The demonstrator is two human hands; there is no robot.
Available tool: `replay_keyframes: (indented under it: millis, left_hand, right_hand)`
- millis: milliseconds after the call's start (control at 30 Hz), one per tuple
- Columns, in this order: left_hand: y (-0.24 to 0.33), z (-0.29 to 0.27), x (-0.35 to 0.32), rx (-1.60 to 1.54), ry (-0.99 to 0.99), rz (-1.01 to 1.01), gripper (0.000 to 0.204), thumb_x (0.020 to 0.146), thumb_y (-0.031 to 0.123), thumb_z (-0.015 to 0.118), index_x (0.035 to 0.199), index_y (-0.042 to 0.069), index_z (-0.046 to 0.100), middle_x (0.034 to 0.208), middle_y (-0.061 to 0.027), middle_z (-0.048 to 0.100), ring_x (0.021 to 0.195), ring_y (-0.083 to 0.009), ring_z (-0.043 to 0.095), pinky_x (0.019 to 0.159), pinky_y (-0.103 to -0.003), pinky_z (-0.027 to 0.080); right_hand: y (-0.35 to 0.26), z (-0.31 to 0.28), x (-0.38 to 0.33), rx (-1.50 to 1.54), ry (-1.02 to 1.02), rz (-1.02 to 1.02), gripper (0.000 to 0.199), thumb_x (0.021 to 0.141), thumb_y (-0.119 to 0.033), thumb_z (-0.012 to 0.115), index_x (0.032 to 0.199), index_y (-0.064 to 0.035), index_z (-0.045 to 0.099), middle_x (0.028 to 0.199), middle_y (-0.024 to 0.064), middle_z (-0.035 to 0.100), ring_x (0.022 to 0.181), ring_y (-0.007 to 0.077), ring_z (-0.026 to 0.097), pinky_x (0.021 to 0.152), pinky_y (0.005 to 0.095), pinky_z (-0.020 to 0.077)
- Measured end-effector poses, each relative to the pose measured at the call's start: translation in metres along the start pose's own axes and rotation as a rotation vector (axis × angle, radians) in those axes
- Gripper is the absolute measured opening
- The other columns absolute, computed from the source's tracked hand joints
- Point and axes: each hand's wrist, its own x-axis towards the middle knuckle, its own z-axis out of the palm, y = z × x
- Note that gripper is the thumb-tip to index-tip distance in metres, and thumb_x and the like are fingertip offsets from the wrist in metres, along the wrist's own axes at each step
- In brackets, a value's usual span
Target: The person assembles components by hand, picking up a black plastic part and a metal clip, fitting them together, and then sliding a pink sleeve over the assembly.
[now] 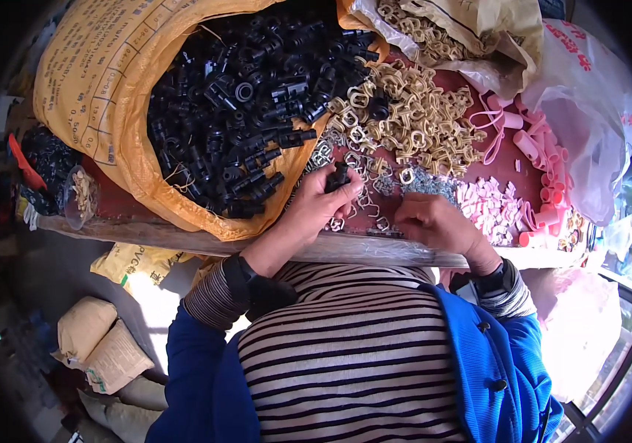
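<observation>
My left hand (311, 204) is closed around a black plastic fitting (337, 178), one end of which sticks up between thumb and fingers. To its right, my right hand (438, 224) is curled low over the table's near edge. Its fingertips are bunched together, and whatever they may pinch is hidden. Between and just beyond the hands lie scattered metal wire clips (364, 198) and a patch of small grey pieces (434, 184). Beside the right hand spreads a heap of small pale pink pieces (490, 207).
An orange woven sack (128, 173) spills black fittings (235, 96) at the left. Beige plastic clips (419, 118) are heaped at the back, near an opened bag (504, 37). Pink tubular parts (552, 173) lie right, by a white plastic bag (589, 103). A wooden edge (161, 235) fronts the table.
</observation>
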Motion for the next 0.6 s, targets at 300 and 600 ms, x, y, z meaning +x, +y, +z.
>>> replay_keyframes:
  millis: [300,600]
  left_hand:
    - [0.001,-0.009,-0.010,-0.141,-0.029,-0.142,0.025,0.079,0.008,0.053,0.102,0.003,0.046,0.077,-0.0014,0.048,0.059,-0.0065,0.044,0.049,-0.018,0.036]
    - [0.002,-0.008,-0.016,-0.102,-0.052,-0.020,0.027,0.074,0.005,0.057,0.100,0.003,0.048,0.078,-0.0012,0.050,0.063,-0.0073,0.045,0.053,-0.019,0.037]
  right_hand:
    - [-0.002,0.016,0.039,-1.005,0.217,-0.412,0.011,0.067,-0.005,0.057,0.076,-0.0039,0.051,0.070,0.0097,0.047,0.059,0.0243,0.051,0.052,0.0322,0.0427]
    - [-0.002,0.017,0.043,-0.633,0.201,-0.333,0.010,0.074,-0.009,0.056,0.080,-0.0033,0.050,0.071,0.0068,0.049,0.051,0.0171,0.047,0.046,0.0256,0.0379]
